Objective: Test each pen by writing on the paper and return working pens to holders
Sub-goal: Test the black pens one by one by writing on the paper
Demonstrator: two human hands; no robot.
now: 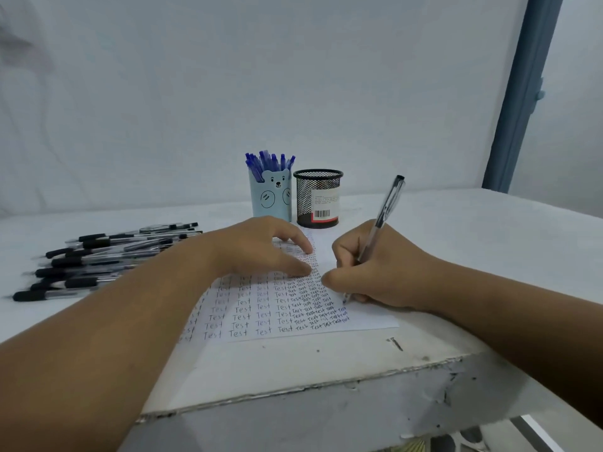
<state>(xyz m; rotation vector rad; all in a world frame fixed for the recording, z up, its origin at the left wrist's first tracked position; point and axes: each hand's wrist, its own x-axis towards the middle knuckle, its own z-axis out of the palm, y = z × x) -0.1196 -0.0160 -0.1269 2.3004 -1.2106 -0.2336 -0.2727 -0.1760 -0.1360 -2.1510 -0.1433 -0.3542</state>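
Black-capped pen (pixel 385 216) pinched in right hand (pixel 375 272), tip on paper (pixel 368 316); left hand (pixel 261 246) spread flat alongside.

A worn white table (pixel 456 243) carries a white sheet of paper (pixel 368 316) at centre — black-capped pens (pixel 94 265) piled at nine o'clock, a pale-blue bear holder (pixel 272 199) and black mesh cup (pixel 318 199) at twelve.

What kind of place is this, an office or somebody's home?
Hard to say; probably a plain makeshift work desk. A worn white table against a bare wall holds two pen holders, loose black pens and a sheet of test writing.
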